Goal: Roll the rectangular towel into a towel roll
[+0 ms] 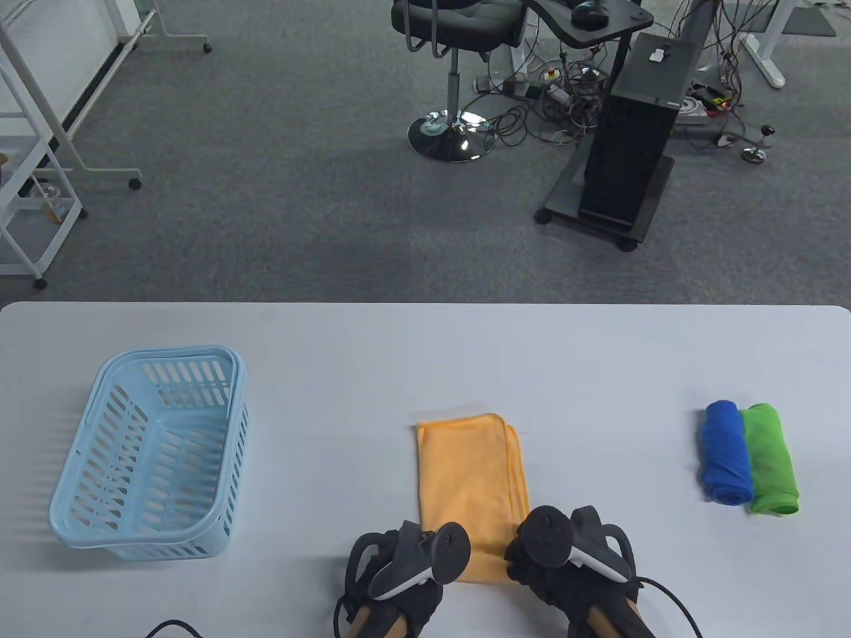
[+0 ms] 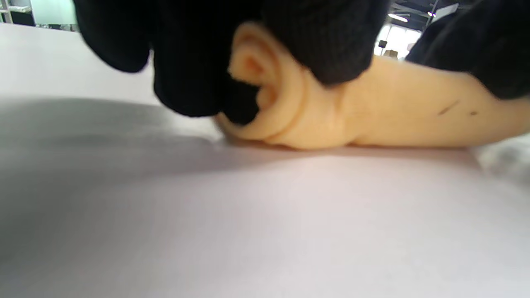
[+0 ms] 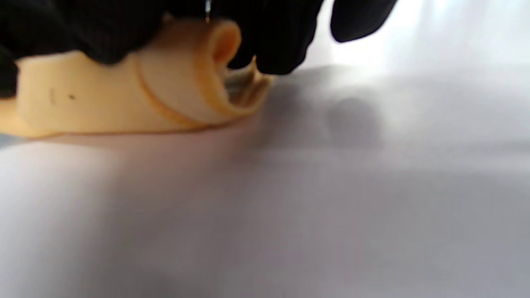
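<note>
We see the orange towel (image 1: pixel 473 485) lying flat at the lower centre of the table view, on the white counter (image 1: pixel 332 345). Our left hand (image 1: pixel 405 565) and right hand (image 1: pixel 565 558) grip its near edge at either corner; the wrist views show gloved fingers (image 2: pixel 198 74) curled round a first small roll. A blue basket (image 1: pixel 66 518) sits lower left, and blue (image 1: pixel 726 452) and green (image 1: pixel 771 458) rolls lie touching at right.

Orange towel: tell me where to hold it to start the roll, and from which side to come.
Take the orange towel at its near short edge, one corner per hand, coming from the person's side. It lies flat with its length running away from them, so rolling forward looks best. Left hand and right hand already pinch those corners, the edge curling up in both wrist views.
</note>
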The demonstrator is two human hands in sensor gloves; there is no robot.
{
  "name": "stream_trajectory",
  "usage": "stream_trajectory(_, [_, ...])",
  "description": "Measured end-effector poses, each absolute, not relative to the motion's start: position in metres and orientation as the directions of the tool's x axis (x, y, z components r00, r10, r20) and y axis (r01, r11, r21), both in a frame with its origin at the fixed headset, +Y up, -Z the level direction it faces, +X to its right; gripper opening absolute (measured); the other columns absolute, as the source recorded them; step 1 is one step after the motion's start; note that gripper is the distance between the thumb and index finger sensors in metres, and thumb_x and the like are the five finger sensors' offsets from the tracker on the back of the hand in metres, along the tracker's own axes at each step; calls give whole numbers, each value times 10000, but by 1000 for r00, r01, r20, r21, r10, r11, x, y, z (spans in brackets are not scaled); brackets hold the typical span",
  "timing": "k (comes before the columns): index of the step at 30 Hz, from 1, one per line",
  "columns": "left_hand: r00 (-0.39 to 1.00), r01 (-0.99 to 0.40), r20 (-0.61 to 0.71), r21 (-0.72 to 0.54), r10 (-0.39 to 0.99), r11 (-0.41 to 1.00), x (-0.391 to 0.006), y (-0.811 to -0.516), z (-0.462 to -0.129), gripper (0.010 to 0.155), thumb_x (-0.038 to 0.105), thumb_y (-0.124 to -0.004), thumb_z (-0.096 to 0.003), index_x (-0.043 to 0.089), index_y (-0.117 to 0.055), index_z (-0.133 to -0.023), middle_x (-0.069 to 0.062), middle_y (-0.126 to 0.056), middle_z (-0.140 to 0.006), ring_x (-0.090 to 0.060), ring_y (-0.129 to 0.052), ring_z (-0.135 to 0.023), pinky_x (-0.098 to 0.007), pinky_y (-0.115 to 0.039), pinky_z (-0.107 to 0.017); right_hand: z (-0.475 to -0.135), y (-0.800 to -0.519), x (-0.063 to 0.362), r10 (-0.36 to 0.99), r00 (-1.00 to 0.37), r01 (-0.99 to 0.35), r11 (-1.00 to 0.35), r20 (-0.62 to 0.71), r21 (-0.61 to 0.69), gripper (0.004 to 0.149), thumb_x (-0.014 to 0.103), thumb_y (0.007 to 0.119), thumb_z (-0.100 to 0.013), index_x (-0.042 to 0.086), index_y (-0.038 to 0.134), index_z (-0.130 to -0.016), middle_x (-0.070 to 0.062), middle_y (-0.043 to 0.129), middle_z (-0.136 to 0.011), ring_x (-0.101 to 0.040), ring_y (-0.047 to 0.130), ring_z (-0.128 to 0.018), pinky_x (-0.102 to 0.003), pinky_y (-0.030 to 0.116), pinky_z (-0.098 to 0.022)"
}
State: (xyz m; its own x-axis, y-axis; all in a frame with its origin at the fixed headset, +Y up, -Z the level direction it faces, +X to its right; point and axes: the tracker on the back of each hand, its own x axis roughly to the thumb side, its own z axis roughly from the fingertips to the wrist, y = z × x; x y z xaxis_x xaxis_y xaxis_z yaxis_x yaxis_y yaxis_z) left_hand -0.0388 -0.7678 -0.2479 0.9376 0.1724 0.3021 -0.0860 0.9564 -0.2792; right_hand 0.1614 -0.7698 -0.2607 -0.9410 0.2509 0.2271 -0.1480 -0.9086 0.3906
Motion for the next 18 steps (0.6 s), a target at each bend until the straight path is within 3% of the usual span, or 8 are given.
stream_trajectory(4, [954, 40, 297, -260, 41, 965, -32, -770, -246, 519, 404, -795, -389, 433, -726, -903, -33, -1010, -655, -296, -946, -673, -603, -674, -624, -260, -771, 159, 201, -956, -127, -940, 215, 316, 492, 410, 744, -339, 278, 818, -807, -69, 521, -988, -293, 631, -886, -591, 485, -708])
stream_trajectory(6, [955, 56, 295, -247, 20, 967, -30, -773, -245, 579, 421, -811, -386, 463, -610, -928, -72, -857, -813, -356, -794, -822, -627, -590, -659, -260, -771, 160, 191, -959, -116, -940, 212, 320, 598, 417, 773, -335, 307, 620, -902, -77, 416, -1013, -292, 571, -911, -590, 459, -717])
stream_trajectory(8, [957, 77, 291, -238, -4, 968, -30, -774, -244, 613, 438, -800, -391, 413, -488, -917, -114, -609, -996, -409, -616, -941, -651, -495, -686, -261, -770, 161, 210, -959, -143, -939, 192, 313, 605, 422, 800, -320, 228, 599, -857, -85, 399, -1005, -300, 559, -917, -594, 462, -714])
stream_trajectory(11, [947, 128, 314, -195, -62, 972, -26, -775, -241, 439, 434, -785, -394, 378, -732, -826, -127, -601, -1023, -424, -590, -947, -650, -474, -689, -260, -772, 159, 211, -955, -144, -945, 208, 294, 471, 396, 811, -314, 227, 735, -747, -73, 481, -988, -298, 610, -904, -598, 485, -706])
stream_trajectory(14, [933, 196, 332, -152, -136, 969, -21, -771, -239, 459, 443, -759, -400, 382, -778, -855, -120, -646, -1027, -411, -628, -944, -638, -509, -687, -257, -772, 156, 132, -966, -65, -957, 224, 283, 500, 386, 752, -347, 246, 782, -826, -80, 537, -993, -300, 659, -905, -589, 528, -697])
stream_trajectory(16, [936, 150, 342, -159, -88, 976, -23, -768, -238, 533, 537, -696, -371, 364, -827, -858, -128, -656, -1034, -412, -635, -946, -633, -520, -686, -256, -770, 155, 116, -965, -49, -960, 235, 274, 532, 420, 733, -339, 248, 800, -838, -82, 557, -998, -303, 673, -907, -588, 538, -696])
stream_trajectory(18, [940, 106, 339, -194, -35, 975, -25, -768, -238, 623, 596, -732, -332, 324, -836, -883, -153, -636, -1047, -437, -609, -955, -650, -497, -687, -256, -769, 155, 133, -962, -60, -954, 238, 293, 616, 496, 740, -304, 232, 801, -857, -94, 545, -1010, -315, 657, -919, -599, 526, -697])
